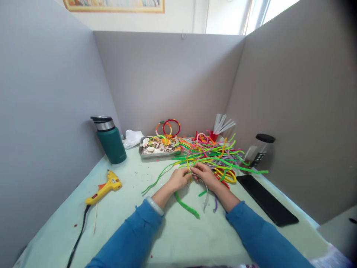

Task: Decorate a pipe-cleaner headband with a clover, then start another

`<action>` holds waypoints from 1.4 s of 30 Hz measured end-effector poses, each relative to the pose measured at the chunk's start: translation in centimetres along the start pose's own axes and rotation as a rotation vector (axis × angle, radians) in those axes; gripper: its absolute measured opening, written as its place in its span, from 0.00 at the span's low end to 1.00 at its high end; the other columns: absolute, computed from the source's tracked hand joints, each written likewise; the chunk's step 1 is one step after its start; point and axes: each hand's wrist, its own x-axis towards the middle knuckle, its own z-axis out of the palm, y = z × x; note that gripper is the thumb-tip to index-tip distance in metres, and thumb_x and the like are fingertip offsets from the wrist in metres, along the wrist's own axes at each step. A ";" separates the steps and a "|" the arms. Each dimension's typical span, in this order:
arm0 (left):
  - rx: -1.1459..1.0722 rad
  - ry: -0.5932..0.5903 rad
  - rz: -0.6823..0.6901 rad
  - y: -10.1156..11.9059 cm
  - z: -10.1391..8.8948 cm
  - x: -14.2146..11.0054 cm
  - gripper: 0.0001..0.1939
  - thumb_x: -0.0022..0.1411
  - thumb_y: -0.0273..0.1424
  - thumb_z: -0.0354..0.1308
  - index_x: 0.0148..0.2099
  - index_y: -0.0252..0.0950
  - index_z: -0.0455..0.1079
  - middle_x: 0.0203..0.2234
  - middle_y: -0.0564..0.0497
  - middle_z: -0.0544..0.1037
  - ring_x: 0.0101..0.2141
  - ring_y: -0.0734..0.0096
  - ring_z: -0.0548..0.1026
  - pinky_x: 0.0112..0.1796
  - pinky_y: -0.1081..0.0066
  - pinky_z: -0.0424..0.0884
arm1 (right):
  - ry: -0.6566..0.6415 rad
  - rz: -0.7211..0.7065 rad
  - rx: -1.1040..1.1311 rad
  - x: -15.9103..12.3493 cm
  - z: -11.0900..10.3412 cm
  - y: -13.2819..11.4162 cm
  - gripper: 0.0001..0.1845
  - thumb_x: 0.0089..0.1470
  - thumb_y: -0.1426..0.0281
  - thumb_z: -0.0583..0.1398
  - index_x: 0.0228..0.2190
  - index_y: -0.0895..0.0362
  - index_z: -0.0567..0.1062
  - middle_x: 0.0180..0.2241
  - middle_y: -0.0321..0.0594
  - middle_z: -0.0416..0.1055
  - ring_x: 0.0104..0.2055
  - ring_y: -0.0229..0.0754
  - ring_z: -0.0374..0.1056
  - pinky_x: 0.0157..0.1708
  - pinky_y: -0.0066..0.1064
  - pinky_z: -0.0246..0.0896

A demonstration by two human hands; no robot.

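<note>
My left hand (180, 178) and my right hand (205, 174) meet fingertip to fingertip over the middle of the table, both closed in a pinch. From between them a thin grey pipe cleaner (205, 186) curves down toward me below my right hand. A bit of yellow shows at the fingertips, but the exact spot they pinch is hidden. A green pipe cleaner (186, 207) lies on the table just below my left hand. Right behind my hands is a tangled heap of coloured pipe cleaners (217, 152).
A metal tray (160, 155) of shells stands at the back, with two ring shapes (172, 127) behind it. On the left are a green flask (111, 145) and a yellow glue gun (104, 188) with its cord. A black slab (266, 199) and a clear bottle (259, 150) are right.
</note>
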 end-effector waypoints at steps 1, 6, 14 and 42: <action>-0.003 0.001 0.010 -0.2 0.1 0.0 0.11 0.57 0.31 0.49 0.31 0.33 0.71 0.25 0.51 0.73 0.27 0.72 0.66 0.30 0.74 0.61 | -0.005 0.000 0.000 0.0 0.0 0.0 0.16 0.46 0.57 0.61 0.24 0.56 0.65 0.17 0.27 0.59 0.17 0.32 0.55 0.18 0.26 0.49; -0.044 -0.010 0.041 -0.6 0.2 -0.1 0.12 0.57 0.32 0.48 0.28 0.33 0.70 0.21 0.53 0.70 0.25 0.73 0.64 0.27 0.74 0.58 | -0.025 -0.001 -0.002 0.0 0.1 -0.3 0.16 0.47 0.58 0.60 0.23 0.56 0.65 0.16 0.27 0.59 0.17 0.32 0.55 0.18 0.26 0.49; -0.156 -0.032 0.005 -0.8 0.2 0.0 0.14 0.57 0.33 0.48 0.22 0.33 0.65 0.16 0.55 0.64 0.21 0.75 0.60 0.24 0.74 0.54 | -0.032 0.002 0.008 0.1 -0.1 0.0 0.16 0.47 0.57 0.61 0.22 0.56 0.64 0.16 0.28 0.59 0.17 0.32 0.54 0.19 0.26 0.49; -0.480 -0.114 -0.128 0.0 -0.5 -0.4 0.11 0.51 0.33 0.53 0.21 0.33 0.62 0.14 0.57 0.59 0.19 0.79 0.55 0.23 0.74 0.51 | -0.081 0.074 0.090 0.0 0.2 -0.5 0.13 0.42 0.64 0.63 0.19 0.56 0.64 0.16 0.28 0.58 0.17 0.32 0.53 0.18 0.27 0.46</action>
